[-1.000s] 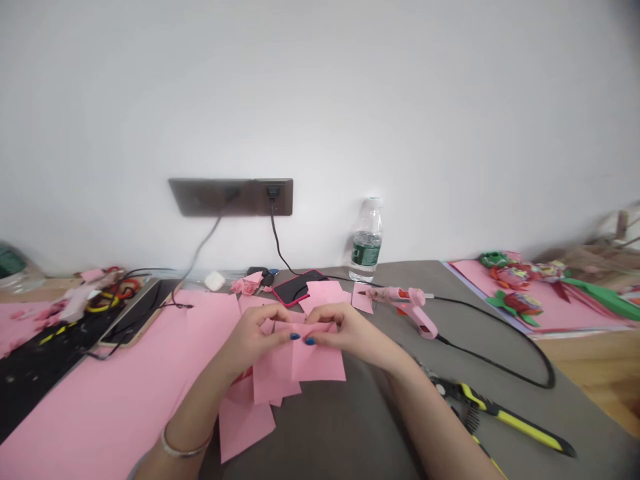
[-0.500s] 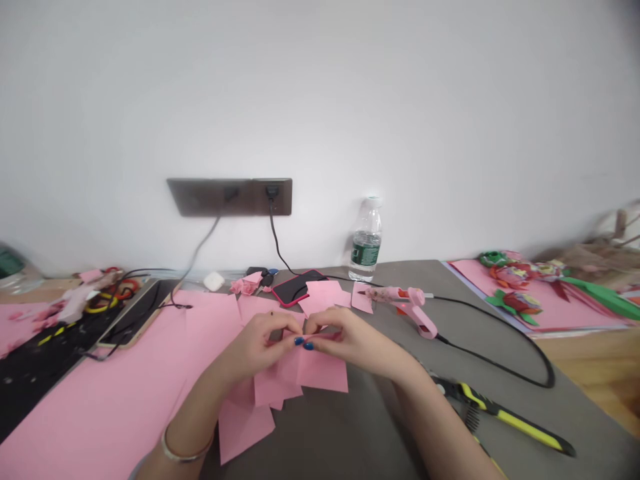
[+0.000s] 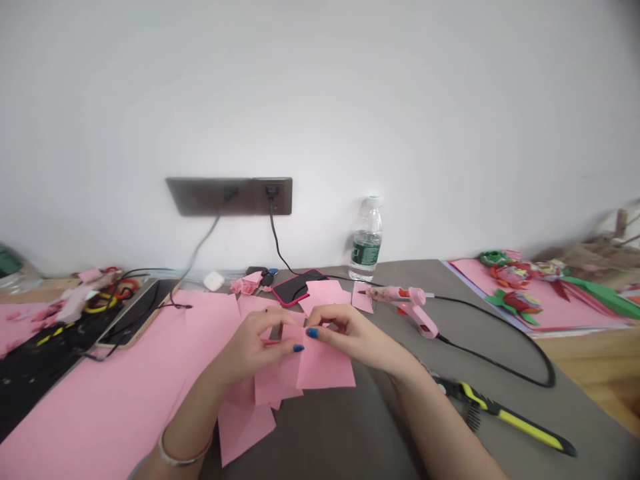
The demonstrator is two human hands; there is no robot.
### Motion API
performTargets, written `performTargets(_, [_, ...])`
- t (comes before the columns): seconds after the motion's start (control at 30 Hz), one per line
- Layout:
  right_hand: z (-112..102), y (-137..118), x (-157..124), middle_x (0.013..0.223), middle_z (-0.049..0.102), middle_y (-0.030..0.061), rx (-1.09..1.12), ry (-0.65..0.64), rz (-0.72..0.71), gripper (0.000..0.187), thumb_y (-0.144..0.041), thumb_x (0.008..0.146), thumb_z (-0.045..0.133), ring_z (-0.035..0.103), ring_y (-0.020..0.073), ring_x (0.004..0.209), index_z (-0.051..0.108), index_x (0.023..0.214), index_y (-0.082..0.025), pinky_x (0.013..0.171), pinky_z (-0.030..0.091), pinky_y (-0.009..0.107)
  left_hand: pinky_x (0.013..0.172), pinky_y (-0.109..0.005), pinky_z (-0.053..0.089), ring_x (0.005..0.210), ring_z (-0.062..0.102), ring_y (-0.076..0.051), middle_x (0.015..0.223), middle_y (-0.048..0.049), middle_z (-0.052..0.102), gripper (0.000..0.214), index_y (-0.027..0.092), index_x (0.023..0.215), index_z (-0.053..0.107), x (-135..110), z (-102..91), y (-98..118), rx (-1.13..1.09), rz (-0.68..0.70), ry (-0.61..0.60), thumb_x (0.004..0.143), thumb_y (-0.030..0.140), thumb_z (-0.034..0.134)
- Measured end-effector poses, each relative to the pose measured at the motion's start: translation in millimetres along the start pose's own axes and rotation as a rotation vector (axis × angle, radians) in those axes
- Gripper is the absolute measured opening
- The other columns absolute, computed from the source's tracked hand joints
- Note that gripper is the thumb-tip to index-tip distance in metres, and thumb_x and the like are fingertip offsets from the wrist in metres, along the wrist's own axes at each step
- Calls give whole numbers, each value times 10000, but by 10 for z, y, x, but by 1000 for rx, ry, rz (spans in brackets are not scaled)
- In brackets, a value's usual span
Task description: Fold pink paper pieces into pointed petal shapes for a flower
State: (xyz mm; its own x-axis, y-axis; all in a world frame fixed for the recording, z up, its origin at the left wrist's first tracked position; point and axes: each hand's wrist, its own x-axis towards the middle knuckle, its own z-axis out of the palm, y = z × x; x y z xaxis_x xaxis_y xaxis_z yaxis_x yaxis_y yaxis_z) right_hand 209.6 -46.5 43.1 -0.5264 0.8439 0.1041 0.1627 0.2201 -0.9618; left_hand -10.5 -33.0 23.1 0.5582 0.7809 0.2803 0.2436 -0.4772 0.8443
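Between my two hands is a square of pink paper [image 3: 327, 365], its lower part hanging toward me. My right hand [image 3: 345, 335] pinches its top edge, with the blue-nailed thumb lying on the near face. From the other side, my left hand [image 3: 263, 345] pinches the paper's upper left edge; its fingertips are partly hidden behind the sheet. More pink paper pieces [image 3: 244, 430] lie loose and overlapping beneath my hands. Just beyond them, another small pink sheet [image 3: 323, 292] rests by a phone with a pink-red edge [image 3: 297, 288].
A pink glue gun [image 3: 417, 312] with a black cord lies to the right, near a water bottle [image 3: 367, 243]. Yellow-black pliers [image 3: 515, 417] are at front right. Large pink sheets [image 3: 115, 407] and another phone [image 3: 137, 312] lie left. Paper flowers [image 3: 517, 287] sit far right.
My hands have moved slightly apart. The held paper now opens out flatter toward me, and my right thumb has shifted up onto its face.
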Motion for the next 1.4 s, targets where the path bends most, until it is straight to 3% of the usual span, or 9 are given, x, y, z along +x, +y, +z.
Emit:
performTargets(0.13, [-24, 22, 1, 737, 555, -9, 2, 64, 34, 204, -309, 911, 637, 451, 137, 696, 639, 753, -180, 636, 334, 263, 660, -263, 426, 715, 547, -163, 768, -6, 613, 128, 196, 805, 664, 10, -12, -23, -35, -50, 20, 880, 300, 668])
performTargets(0.4, [-21, 107, 76, 668, 480, -23, 69, 201, 11, 352, -444, 881, 640, 402, 123, 613, 563, 661, -181, 565, 296, 263, 699, -278, 435, 728, 558, -170, 744, -11, 604, 80, 193, 792, 649, 35, -44, -68, -39, 82, 194, 864, 227, 658])
performTargets(0.53, [-30, 114, 93, 702, 565, 3, 45, 278, -7, 321, -447, 846, 677, 482, 146, 660, 617, 673, -183, 607, 352, 276, 707, -281, 425, 747, 550, -174, 769, -8, 604, 119, 188, 764, 613, 38, -51, -66, -4, -16, 162, 818, 246, 701])
performTargets(0.63, [-34, 162, 110, 817, 642, 20, 180, 358, 24, 292, -473, 773, 755, 559, 170, 735, 656, 817, -202, 656, 406, 286, 714, -286, 420, 755, 549, -178, 773, -12, 607, 112, 187, 776, 617, 43, -35, -82, -20, -47, 163, 856, 259, 647])
performTargets(0.7, [-23, 211, 124, 821, 653, 11, 331, 355, 88, 366, -501, 734, 789, 588, 167, 721, 646, 912, -215, 658, 427, 287, 723, -291, 424, 773, 554, -186, 787, -18, 609, 115, 189, 796, 620, 40, -24, -104, -48, -60, 207, 875, 272, 616])
performTargets(0.8, [16, 268, 143, 759, 652, -5, 515, 291, 163, 375, -508, 725, 806, 597, 138, 662, 642, 875, -207, 624, 424, 262, 707, -289, 420, 770, 545, -190, 795, -24, 609, 138, 190, 797, 622, 33, -12, -130, -56, -106, 241, 881, 300, 611])
performTargets(1.07, [76, 259, 163, 831, 705, -3, 811, 217, 307, 438, -392, 632, 892, 609, 112, 692, 732, 995, -206, 660, 494, 243, 706, -297, 415, 769, 533, -196, 787, -26, 594, 186, 170, 841, 668, 51, -8, -97, -44, -138, 142, 888, 334, 591])
performTargets(1.23, [85, 265, 158, 806, 756, 27, 818, 249, 339, 421, -346, 562, 928, 660, 139, 728, 751, 900, -168, 660, 493, 224, 734, -302, 415, 801, 525, -199, 842, -36, 616, 194, 172, 902, 674, 48, -16, -110, -33, -135, 152, 909, 331, 563])
performTargets(1.4, [119, 286, 168, 796, 758, 39, 743, 304, 284, 398, -392, 618, 901, 685, 176, 728, 731, 896, -164, 708, 517, 275, 717, -294, 404, 776, 507, -189, 830, -27, 607, 196, 176, 863, 652, 50, -10, -121, 9, -134, 190, 920, 342, 562])
